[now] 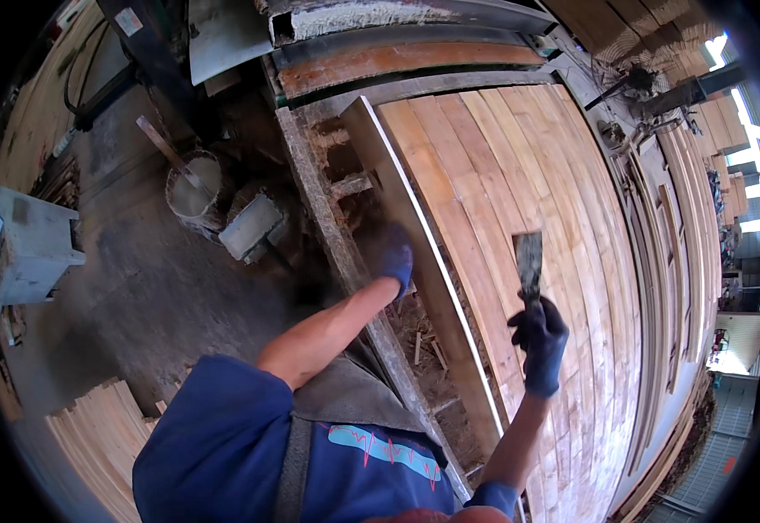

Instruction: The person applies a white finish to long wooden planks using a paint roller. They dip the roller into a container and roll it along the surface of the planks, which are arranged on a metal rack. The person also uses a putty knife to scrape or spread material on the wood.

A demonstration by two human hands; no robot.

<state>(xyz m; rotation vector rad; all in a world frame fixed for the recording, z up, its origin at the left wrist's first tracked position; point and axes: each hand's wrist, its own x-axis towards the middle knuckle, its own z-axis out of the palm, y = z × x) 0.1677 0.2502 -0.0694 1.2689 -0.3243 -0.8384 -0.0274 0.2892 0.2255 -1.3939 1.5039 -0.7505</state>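
My right hand (539, 336), in a dark blue work glove, is closed around the handle of a putty knife. The stained, flat blade of the putty knife (528, 254) points away from me, above a panel of joined wooden strips (485, 166). My left hand (395, 264), gloved too, is beside the near face of a wooden board (439, 279) standing on edge along the panel's left side. A white coating runs along that board's upper edge. Motion blur and shadow hide the left fingers.
A worn metal frame rail (323, 213) runs left of the board, with wood scraps below. On the floor stand a crusted bucket (197, 187) with a stick in it and a pale container (252, 225). A grey box (36, 244) is farther left. Long strips (659, 235) lie right.
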